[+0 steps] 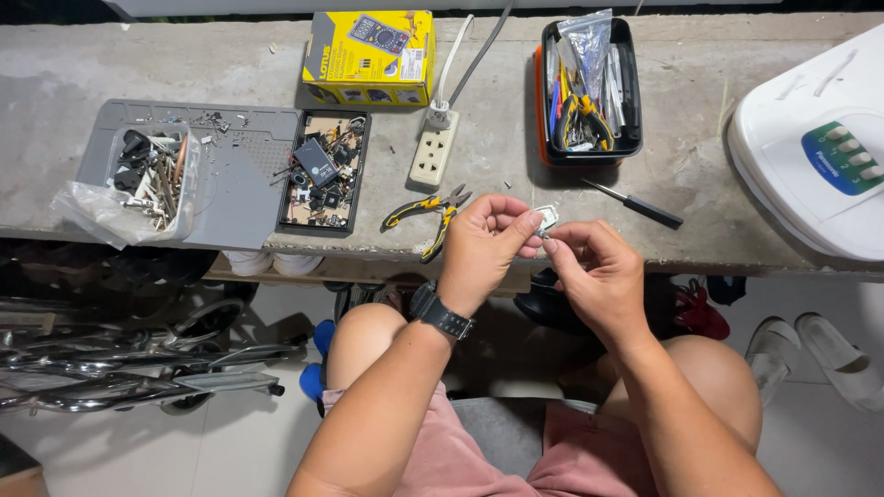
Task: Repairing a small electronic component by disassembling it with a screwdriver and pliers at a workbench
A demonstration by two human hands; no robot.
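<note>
part: small metal piece (546, 219); pinched above the bench (230, 64) edge
left hand (483, 248): fingertips closed on part
right hand (594, 276): pinching it too
handling: probably light, stiff, slippery; grip edges

The counter (230, 64) is looking like rough, matt concrete; the pliers (425, 213) are showing glossy yellow-and-black plastic handles; the small part (546, 219) is gleaming like metal.

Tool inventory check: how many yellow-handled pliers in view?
2. One pair of pliers lies on the concrete bench left of the left hand; another pair sits in the black tool tray. More may be hidden there.
</note>
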